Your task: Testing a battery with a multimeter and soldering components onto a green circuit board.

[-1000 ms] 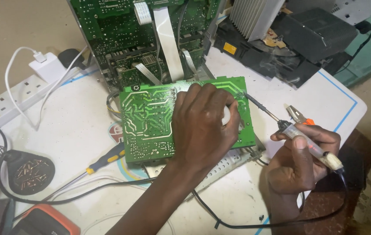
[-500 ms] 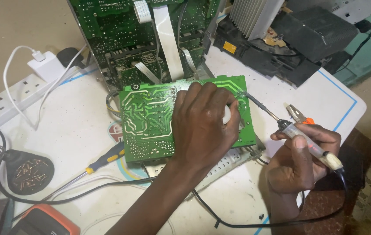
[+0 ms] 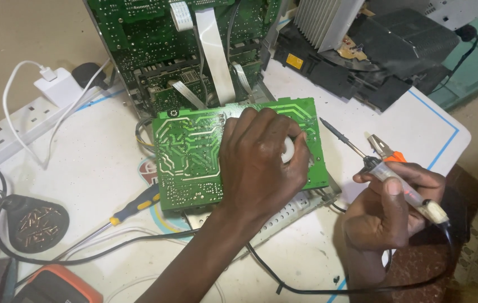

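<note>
Pressing my left hand (image 3: 261, 163) flat, fingers spread, onto the green rectangular circuit board (image 3: 194, 154), solder side up with pale silvery traces curling across it; a small white roundish thing (image 3: 288, 150) shows between my fingers, can't tell what it is. The board lies on a pale metal chassis frame (image 3: 300, 207) on the white table (image 3: 82, 168), near the middle of it, its long axis running left to right and tilted slightly, the right end a little farther from me. My right hand (image 3: 387, 210) is closed in a fist-like grip around the slim soldering iron with a translucent pinkish handle (image 3: 401, 188). The iron's long axis runs diagonally: dark tip (image 3: 329, 125) pointing up-left toward the board's right edge, cord end down-right by my wrist. The tip sits just beside the board, apart from it, in the air. Orange-handled pliers (image 3: 382, 148) lie behind the iron, touching or just past my knuckles, can't tell which. A yellow-and-blue-handled screwdriver (image 3: 135, 205) lies at the board's lower left corner, handle toward the board. A larger green board with white ribbon cables (image 3: 183, 50) stands upright behind. A black round stand with a coiled wire holder (image 3: 31, 221) sits far left, a white power strip (image 3: 20, 120) above it, and an orange-edged meter (image 3: 54, 286) is at the bottom edge.
</note>
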